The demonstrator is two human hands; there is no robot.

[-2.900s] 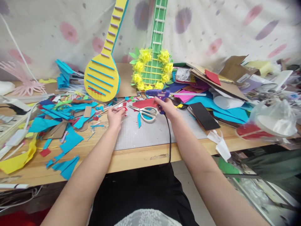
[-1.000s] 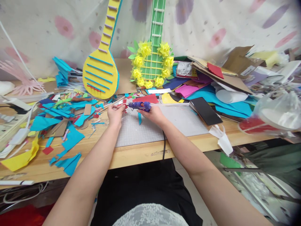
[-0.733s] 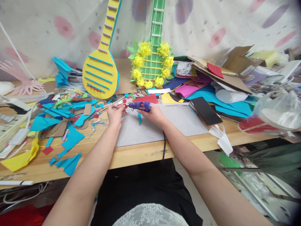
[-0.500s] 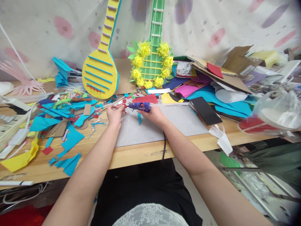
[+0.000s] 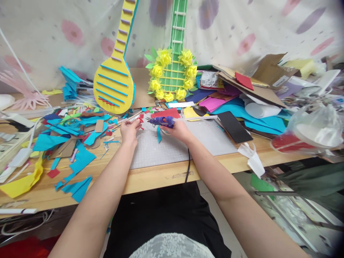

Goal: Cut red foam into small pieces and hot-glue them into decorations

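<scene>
My right hand (image 5: 178, 131) is closed around a purple hot glue gun (image 5: 163, 122), its nozzle turned left and a clear glue stick (image 5: 201, 118) poking out of its back. My left hand (image 5: 129, 130) pinches a small red piece (image 5: 141, 117) just left of the nozzle, with a gap between them. What that piece is made of is hard to make out. Both hands are above the left part of a grey cutting mat (image 5: 150, 154). A narrow blue strip (image 5: 159, 135) hangs or lies below the gun.
A yellow paper instrument (image 5: 114, 89) and a green one with yellow flowers (image 5: 174, 64) lean at the back. Blue scraps (image 5: 82, 157) cover the left side. A phone (image 5: 234, 127), stacked coloured sheets (image 5: 258, 122) and a bagged cup (image 5: 295, 138) are on the right.
The glue gun has shifted slightly right, and its nozzle has drawn away from the red piece. My left hand has moved slightly left, still pinching.
</scene>
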